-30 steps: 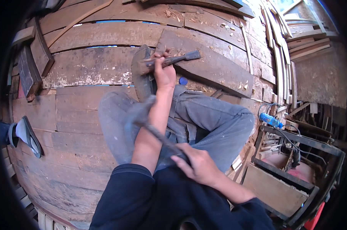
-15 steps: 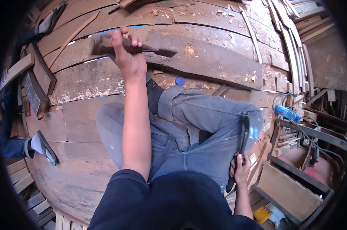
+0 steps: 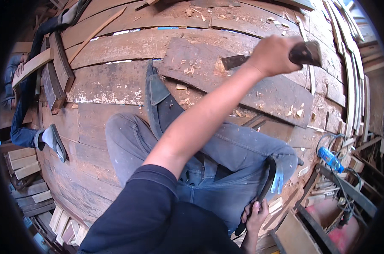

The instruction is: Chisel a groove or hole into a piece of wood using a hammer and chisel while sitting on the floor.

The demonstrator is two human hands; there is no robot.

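My left arm reaches across to the upper right, and my left hand [image 3: 273,56] is closed around a chisel. The chisel's dark thick handle [image 3: 307,54] sticks out to the right of the fist. Its flat blade [image 3: 234,62] points left, over a wide brown board [image 3: 192,57] and beside a pale chipped patch. Low on the right, my right hand [image 3: 255,216] grips the lower handle of a claw hammer [image 3: 268,182]. The hammer stands head up beside my right knee, with its shiny claw [image 3: 278,180] facing right.
Wood chips lie scattered on the plank floor [image 3: 103,84]. A blue bottle [image 3: 330,159] with cables stands at the right, by a metal frame [image 3: 348,186]. Another person's hand [image 3: 21,67] and sandalled foot [image 3: 52,142] show at the left, near stacked timber [image 3: 56,91]. Long strips [image 3: 348,84] lie far right.
My left hand has swung from the left over to the right with the chisel, now above the board. The hammer stays in my right hand, and the view has shifted a little.
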